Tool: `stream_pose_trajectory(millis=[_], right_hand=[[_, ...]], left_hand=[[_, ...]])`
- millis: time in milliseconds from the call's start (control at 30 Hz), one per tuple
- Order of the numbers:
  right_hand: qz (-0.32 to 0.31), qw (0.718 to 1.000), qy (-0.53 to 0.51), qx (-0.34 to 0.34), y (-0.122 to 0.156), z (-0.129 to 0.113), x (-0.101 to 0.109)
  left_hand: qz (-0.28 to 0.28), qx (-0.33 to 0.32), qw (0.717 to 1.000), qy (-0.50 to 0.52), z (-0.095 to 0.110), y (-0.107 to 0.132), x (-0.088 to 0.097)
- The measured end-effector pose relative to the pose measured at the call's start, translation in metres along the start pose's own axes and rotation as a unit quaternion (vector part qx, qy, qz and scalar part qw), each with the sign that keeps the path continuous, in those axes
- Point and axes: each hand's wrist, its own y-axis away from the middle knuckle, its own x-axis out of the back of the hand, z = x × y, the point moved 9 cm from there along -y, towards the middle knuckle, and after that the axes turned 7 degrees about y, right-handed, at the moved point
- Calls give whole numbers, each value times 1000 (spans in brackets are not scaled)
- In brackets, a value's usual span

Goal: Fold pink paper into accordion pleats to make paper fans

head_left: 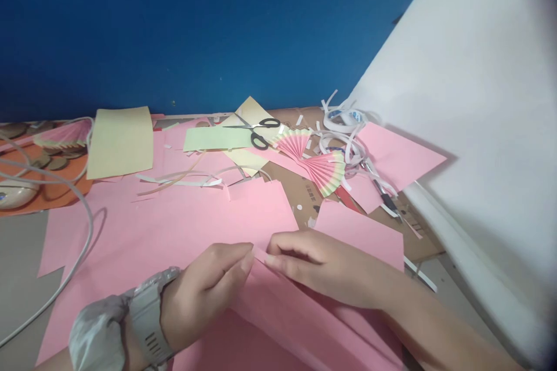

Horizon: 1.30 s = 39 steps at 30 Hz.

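Both hands pinch the far edge of a pink sheet of paper (300, 319), which slopes down toward me and has a narrow fold along that edge. My left hand (213, 284), with a pale watch and a grey scrunchie at the wrist, grips it between thumb and fingers. Close beside it, my right hand (313, 261) pinches the same edge, thumb in front and fingers behind. Beneath them lies a larger pink sheet (174, 226). Beyond the hands rests a pleated pink paper fan (326, 171) with yellow-green tips, near black-handled scissors (260, 133).
A pale yellow sheet (122, 142) and a light green strip (213, 138) lie toward the blue wall (195, 29). White paper strips (348, 133) tangle at the back right, near a pen (385, 197). At left, a white cable (89, 226) curves past a mouse (17, 194).
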Motion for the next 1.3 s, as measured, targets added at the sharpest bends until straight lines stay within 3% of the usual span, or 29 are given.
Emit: stream_pose_trajectory(millis=[333,467,667,1000,1300], right_hand=[[-7,1000,-14,2,-5,-2,-9],[8,1000,-11,-12,-5,-1,-9],[-2,1000,18,-22,1,4,-8],[38,998,22,-49,0,11,-2],[61,997,34,-30,0,11,6]], left_hand=[[-55,59,994,69,-12,-6,-8],[-85,97,990,52,-15,-13,-15],[-22,79,996,19,-12,-14,-4],[26,87,996,12,-14,-12,5],[67,88,993,35,-15,-12,14]])
